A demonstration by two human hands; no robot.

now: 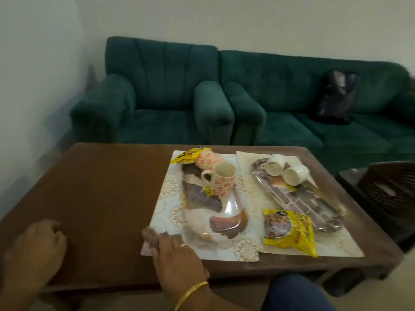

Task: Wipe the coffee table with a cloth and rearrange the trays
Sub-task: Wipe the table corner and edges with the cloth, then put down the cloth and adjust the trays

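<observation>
**Cloth worked along the cleared half**

The cloth (150,240) lay at six o'clock on the coffee table (101,187), pressed flat under the right hand (177,254). The left hand (37,245), loosely curled and empty, braced at eight o'clock. Both trays (224,225) (298,198) sat crowded toward three o'clock, probably to free the wiping area.

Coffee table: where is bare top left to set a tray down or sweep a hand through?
The table's left half is bare, bordered by the far edge, the left hand and the left mat. The right half is crowded: two mats with trays, mugs and snack packets. The right hand presses the cloth at the left mat's near corner.
</observation>
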